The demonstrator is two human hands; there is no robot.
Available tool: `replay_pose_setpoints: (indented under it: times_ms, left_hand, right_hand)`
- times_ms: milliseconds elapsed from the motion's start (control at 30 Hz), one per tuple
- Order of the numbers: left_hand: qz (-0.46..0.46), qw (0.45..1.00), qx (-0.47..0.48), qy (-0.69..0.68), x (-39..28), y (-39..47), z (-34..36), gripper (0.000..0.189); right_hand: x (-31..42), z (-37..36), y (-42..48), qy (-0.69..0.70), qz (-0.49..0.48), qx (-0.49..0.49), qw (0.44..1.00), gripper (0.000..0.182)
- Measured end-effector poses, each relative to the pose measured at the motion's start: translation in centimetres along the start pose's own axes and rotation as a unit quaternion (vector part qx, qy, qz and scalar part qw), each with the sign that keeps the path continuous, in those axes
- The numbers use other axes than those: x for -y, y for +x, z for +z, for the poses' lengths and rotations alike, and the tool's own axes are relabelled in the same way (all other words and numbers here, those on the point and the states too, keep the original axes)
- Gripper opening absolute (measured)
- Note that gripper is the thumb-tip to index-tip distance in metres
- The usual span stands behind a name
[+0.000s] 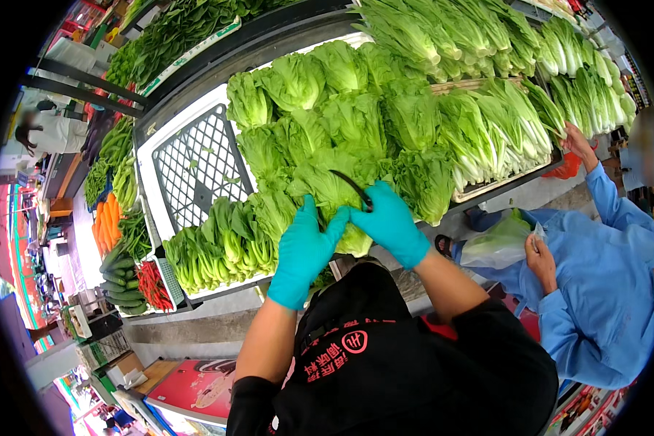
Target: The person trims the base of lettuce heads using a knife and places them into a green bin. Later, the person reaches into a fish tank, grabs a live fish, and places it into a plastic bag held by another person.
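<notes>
My left hand (307,249), in a turquoise glove, grips a green lettuce head (332,188) at the front edge of the display, its thumb spread from the fingers. The pale cut base of this head points towards me. In my right hand (391,222), gloved alike, is a small knife with a dark curved blade (349,182); the blade lies over the leaves and its handle is mostly hidden. The two hands nearly meet at the thumbs. Rows of other lettuce heads (297,82) lie behind and beside them, and bunches of leafy greens (220,253) stand left of my left hand.
Left lies a black plastic grid (201,163) in a white tray. Bok choy (496,131) and romaine-like greens (452,32) fill the right. Close at right, a person in blue (594,261) holds a plastic bag (496,242) of greens and reaches to the display. Carrots (107,223) and red chillies (153,286) lie far left.
</notes>
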State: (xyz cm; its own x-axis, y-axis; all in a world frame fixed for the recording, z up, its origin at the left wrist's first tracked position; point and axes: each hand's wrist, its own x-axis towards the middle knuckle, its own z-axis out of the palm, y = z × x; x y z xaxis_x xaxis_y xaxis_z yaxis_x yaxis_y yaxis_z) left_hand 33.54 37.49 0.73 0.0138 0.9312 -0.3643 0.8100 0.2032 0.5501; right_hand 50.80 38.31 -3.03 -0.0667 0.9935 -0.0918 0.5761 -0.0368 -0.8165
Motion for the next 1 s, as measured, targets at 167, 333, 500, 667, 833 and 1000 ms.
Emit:
replay_pose_setpoints:
  times_ms: [167,333,500,667,833,1000]
  left_hand:
    - [0.004,0.997,-0.024,0.077,0.9,1.3,0.6,0.083]
    - [-0.036,0.998,-0.031,-0.028,0.4,0.6,-0.7,0.068]
    - [-0.057,0.962,-0.114,-0.240,2.3,-2.2,-2.5,0.055]
    - [-0.026,0.958,-0.200,-0.203,4.4,-4.6,-1.5,0.066]
    - [0.061,0.961,-0.245,-0.111,5.4,-4.9,-0.3,0.074]
    - [0.100,0.975,-0.199,0.006,5.6,-2.8,0.9,0.073]
  right_hand:
    - [-0.6,0.4,1.7,-0.016,0.007,0.041,0.999,0.045]
    - [-0.4,-0.2,1.8,-0.054,-0.018,0.036,0.998,0.048]
    - [0.0,-1.6,1.3,-0.077,-0.031,0.012,0.997,0.049]
    - [1.0,-2.7,0.4,-0.048,-0.058,-0.049,0.996,0.042]
    - [1.8,-2.8,-0.4,0.028,-0.158,-0.054,0.986,0.041]
    - [3.2,-0.1,0.8,-0.096,-0.227,0.064,0.967,0.041]
